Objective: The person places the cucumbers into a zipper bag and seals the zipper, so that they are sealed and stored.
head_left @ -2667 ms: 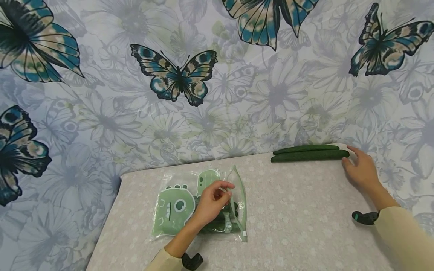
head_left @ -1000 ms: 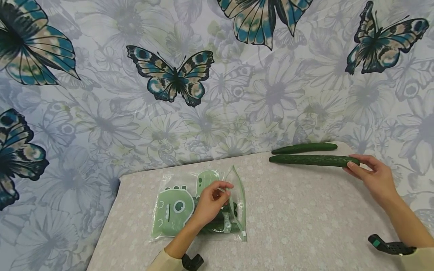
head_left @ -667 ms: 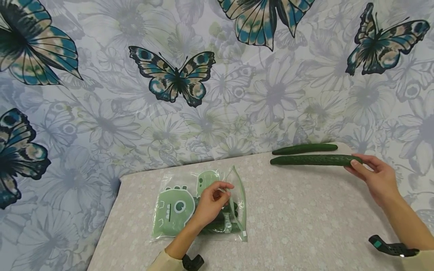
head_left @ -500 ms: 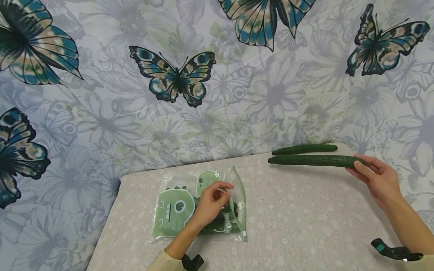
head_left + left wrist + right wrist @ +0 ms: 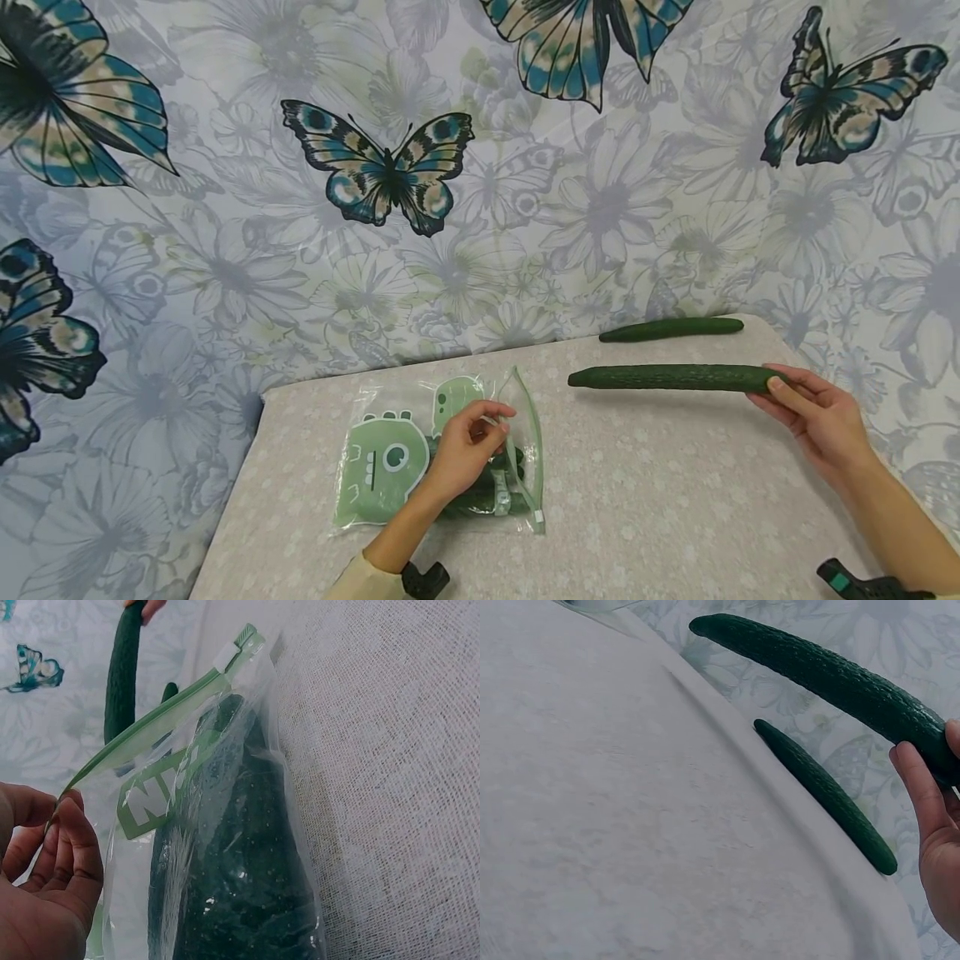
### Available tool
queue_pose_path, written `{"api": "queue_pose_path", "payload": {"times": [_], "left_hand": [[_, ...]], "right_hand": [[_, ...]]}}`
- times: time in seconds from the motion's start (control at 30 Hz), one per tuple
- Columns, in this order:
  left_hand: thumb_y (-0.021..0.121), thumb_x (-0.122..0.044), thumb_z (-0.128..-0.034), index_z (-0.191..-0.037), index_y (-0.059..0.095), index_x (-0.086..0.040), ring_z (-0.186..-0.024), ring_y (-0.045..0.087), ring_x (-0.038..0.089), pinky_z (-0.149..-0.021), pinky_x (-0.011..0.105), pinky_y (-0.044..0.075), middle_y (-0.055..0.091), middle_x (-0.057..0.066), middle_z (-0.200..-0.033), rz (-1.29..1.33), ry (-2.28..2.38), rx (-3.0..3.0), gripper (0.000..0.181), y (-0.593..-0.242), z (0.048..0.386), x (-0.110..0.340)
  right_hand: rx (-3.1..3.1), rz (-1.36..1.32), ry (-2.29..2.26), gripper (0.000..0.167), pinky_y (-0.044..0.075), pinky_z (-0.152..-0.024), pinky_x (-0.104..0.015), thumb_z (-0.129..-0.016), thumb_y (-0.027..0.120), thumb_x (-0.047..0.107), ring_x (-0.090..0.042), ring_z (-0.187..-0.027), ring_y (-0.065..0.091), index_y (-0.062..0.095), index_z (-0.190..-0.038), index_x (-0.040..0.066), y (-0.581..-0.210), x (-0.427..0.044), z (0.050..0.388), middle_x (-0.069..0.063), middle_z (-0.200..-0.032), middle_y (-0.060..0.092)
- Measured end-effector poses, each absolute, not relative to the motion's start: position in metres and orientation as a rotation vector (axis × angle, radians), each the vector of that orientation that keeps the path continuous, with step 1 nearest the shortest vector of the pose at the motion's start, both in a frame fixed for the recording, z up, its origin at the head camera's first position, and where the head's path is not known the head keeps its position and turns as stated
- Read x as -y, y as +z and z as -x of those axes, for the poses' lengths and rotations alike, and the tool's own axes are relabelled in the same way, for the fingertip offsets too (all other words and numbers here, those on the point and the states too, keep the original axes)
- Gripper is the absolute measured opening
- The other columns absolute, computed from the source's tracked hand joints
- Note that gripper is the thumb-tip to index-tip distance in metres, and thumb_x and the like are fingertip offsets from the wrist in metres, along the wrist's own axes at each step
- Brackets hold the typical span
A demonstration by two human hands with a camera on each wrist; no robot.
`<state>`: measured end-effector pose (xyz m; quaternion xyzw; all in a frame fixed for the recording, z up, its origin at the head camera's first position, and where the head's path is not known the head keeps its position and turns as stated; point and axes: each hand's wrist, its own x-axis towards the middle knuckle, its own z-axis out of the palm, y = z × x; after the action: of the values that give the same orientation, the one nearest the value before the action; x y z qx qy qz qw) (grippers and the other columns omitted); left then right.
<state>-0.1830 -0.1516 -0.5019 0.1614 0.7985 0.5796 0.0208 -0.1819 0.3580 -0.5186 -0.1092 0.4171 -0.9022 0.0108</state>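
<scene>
My right hand (image 5: 821, 421) grips a long dark green cucumber (image 5: 667, 377) by its right end and holds it level above the table. A second cucumber (image 5: 671, 330) lies behind it along the table's back edge. A clear zip bag (image 5: 382, 471) with a green cartoon print lies left of centre, its green-edged mouth facing right. My left hand (image 5: 56, 877) pinches one side of that mouth, lifting it from the other side. In the left wrist view cucumbers (image 5: 240, 847) show inside the bag, and a white slider (image 5: 225, 657) sits at one end of the zip.
A pale floral cloth covers the table (image 5: 652, 500). Behind it rises a wall covering (image 5: 510, 250) with flowers and butterflies, close to the back edge. The black wrist devices (image 5: 426, 581) are strapped on near both sleeves.
My right hand has taken hold of the front cucumber, lifted it away from the other one, and brought it toward me and a little left. The left hand stays at the bag's mouth.
</scene>
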Motion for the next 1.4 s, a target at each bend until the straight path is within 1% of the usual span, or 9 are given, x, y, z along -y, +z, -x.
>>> {"api": "queue_pose_path", "payload": {"times": [0.2,0.33,0.47,0.6,0.8,1.0,1.2,1.4], "left_hand": [[0.069,-0.012,-0.1059,-0.126,0.074,-0.009,-0.076,0.066,0.006,-0.069,0.024,0.059,0.066,0.014,-0.112,-0.499,1.803,-2.473,0.020,-0.502,0.183,0.152],[0.069,-0.012,-0.1059,-0.126,0.074,-0.008,-0.076,0.066,0.007,-0.069,0.024,0.058,0.066,0.015,-0.111,-0.499,1.803,-2.474,0.021,-0.503,0.183,0.153],[0.069,-0.012,-0.1061,-0.126,0.074,-0.008,-0.076,0.066,0.006,-0.070,0.024,0.059,0.066,0.014,-0.112,-0.498,1.797,-2.474,0.021,-0.504,0.184,0.153],[0.069,-0.012,-0.1060,-0.127,0.073,-0.008,-0.076,0.066,0.007,-0.070,0.025,0.059,0.065,0.015,-0.112,-0.501,1.805,-2.470,0.022,-0.505,0.184,0.154],[0.069,-0.012,-0.1062,-0.125,0.074,-0.011,-0.076,0.065,0.008,-0.070,0.025,0.060,0.066,0.015,-0.111,-0.496,1.816,-2.461,0.020,-0.504,0.184,0.153],[0.068,-0.011,-0.1062,-0.125,0.074,-0.011,-0.076,0.065,0.010,-0.069,0.024,0.057,0.064,0.019,-0.111,-0.485,1.820,-2.453,0.020,-0.502,0.183,0.153],[0.067,-0.011,-0.1066,-0.127,0.073,-0.008,-0.078,0.066,0.011,-0.072,0.026,0.060,0.062,0.019,-0.113,-0.499,1.809,-2.450,0.022,-0.501,0.182,0.153],[0.067,-0.011,-0.1068,-0.128,0.072,-0.006,-0.077,0.066,0.013,-0.071,0.028,0.060,0.062,0.019,-0.111,-0.526,1.819,-2.441,0.022,-0.502,0.182,0.154]], "right_hand": [[-1.370,0.361,-2.751,0.041,0.062,-0.094,-0.037,-0.109,0.040,-0.016,-0.023,-0.113,0.080,0.069,-0.136,-0.003,-0.526,-0.342,0.182,-0.010,-0.123,0.077],[-1.367,0.397,-2.725,0.041,0.062,-0.095,-0.036,-0.109,0.040,-0.015,-0.023,-0.115,0.079,0.069,-0.137,-0.004,-0.530,-0.328,0.184,-0.011,-0.125,0.076],[-1.326,0.426,-2.713,0.040,0.062,-0.096,-0.036,-0.109,0.040,-0.015,-0.023,-0.117,0.078,0.068,-0.136,-0.005,-0.535,-0.313,0.187,-0.012,-0.125,0.075],[-1.332,0.430,-2.692,0.039,0.062,-0.097,-0.035,-0.110,0.041,-0.013,-0.022,-0.117,0.078,0.069,-0.135,-0.003,-0.539,-0.296,0.192,-0.011,-0.124,0.075],[-1.360,0.456,-2.668,0.037,0.062,-0.097,-0.036,-0.110,0.042,-0.012,-0.020,-0.118,0.077,0.068,-0.136,-0.004,-0.538,-0.282,0.196,-0.010,-0.125,0.075],[-1.397,0.494,-2.645,0.038,0.062,-0.097,-0.035,-0.111,0.042,-0.011,-0.019,-0.116,0.078,0.068,-0.137,-0.002,-0.533,-0.274,0.196,-0.009,-0.125,0.076],[-1.433,0.404,-2.616,0.034,0.062,-0.097,-0.033,-0.110,0.048,-0.008,-0.017,-0.115,0.077,0.069,-0.134,0.002,-0.534,-0.252,0.197,-0.006,-0.121,0.074],[-1.515,0.284,-2.554,0.027,0.062,-0.097,-0.030,-0.109,0.057,-0.002,-0.015,-0.113,0.077,0.071,-0.131,0.006,-0.537,-0.221,0.202,-0.002,-0.123,0.072]]}}
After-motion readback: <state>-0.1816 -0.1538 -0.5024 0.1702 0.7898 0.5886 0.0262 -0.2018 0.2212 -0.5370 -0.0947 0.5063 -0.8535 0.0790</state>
